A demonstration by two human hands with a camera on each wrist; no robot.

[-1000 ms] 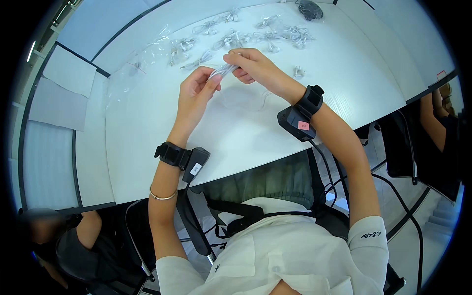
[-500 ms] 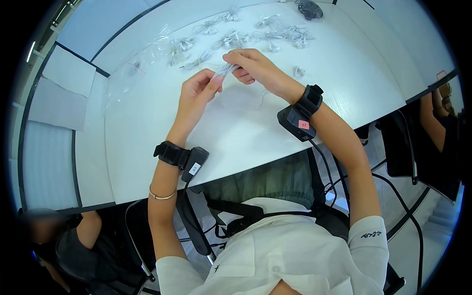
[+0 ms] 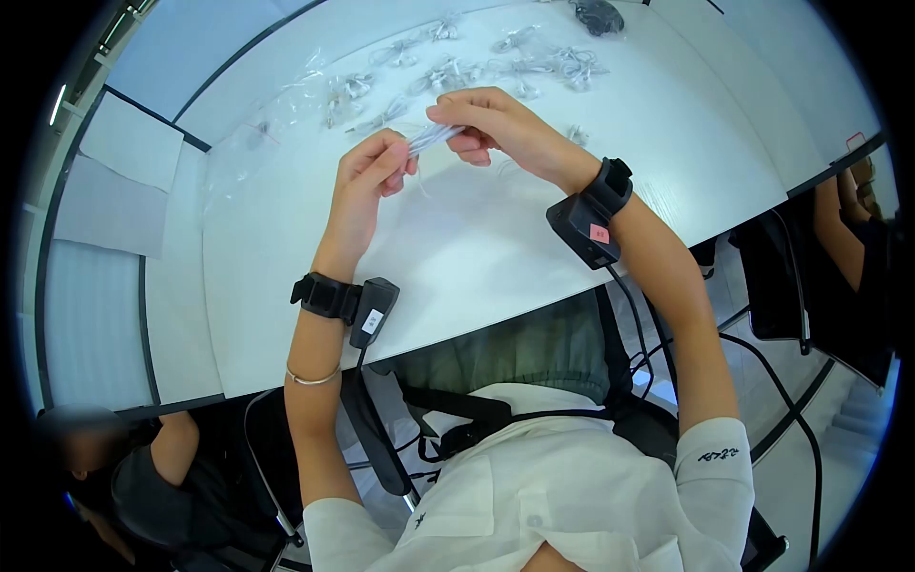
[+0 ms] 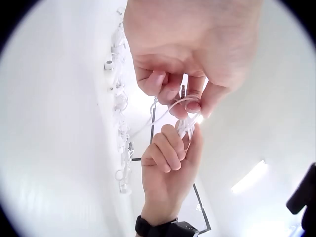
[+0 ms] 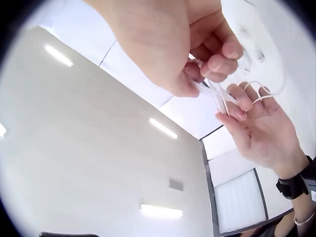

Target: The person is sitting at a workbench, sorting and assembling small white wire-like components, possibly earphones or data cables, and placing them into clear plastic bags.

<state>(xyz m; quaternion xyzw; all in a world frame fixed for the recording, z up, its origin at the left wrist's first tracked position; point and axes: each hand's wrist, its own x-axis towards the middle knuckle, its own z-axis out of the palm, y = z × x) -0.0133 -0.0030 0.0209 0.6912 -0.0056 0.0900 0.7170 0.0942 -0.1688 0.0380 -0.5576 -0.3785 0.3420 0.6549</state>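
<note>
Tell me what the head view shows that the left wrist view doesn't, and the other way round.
Only the head view: the bracelet on the left forearm, the white shirt, and a dark item at the table's far side, too unclear to identify.

Only the left wrist view: the metal plug tip by the left hand's fingers, and the right palm.

Both: the white cable bundle held between the left hand and right hand, plus other white cables on the table.
</note>
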